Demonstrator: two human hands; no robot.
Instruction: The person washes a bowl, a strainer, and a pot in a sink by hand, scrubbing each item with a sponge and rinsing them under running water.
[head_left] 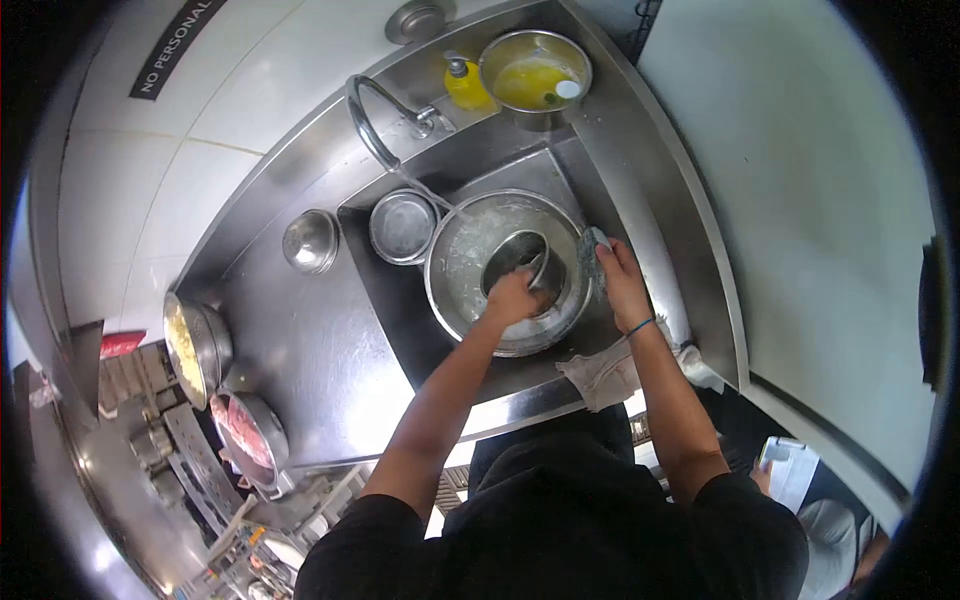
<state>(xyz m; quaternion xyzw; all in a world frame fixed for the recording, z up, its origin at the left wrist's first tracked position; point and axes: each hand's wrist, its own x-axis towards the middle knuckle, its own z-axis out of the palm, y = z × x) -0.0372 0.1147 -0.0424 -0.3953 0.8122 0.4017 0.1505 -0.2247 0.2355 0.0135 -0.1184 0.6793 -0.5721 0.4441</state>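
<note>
In the sink stands a large metal bowl (437,297) of water, with a stream from the curved faucet (368,130) running into it. My left hand (517,296) is closed on the rim of a smaller metal pot (547,268), tilted inside that bowl. At the bowl's right edge, my right hand (625,285) grips a grey scouring pad (594,262); part of the pad is hidden by the fingers. A round metal pan (403,227) sits left of the bowl, in the sink.
An upturned small bowl (310,242) lies on the steel counter. Behind are a yellow soap bottle (466,84) and a bowl of yellow liquid (535,80). A cloth (605,375) hangs over the front edge. Food-filled pots (250,440) stand left. Another person (830,530) is at lower right.
</note>
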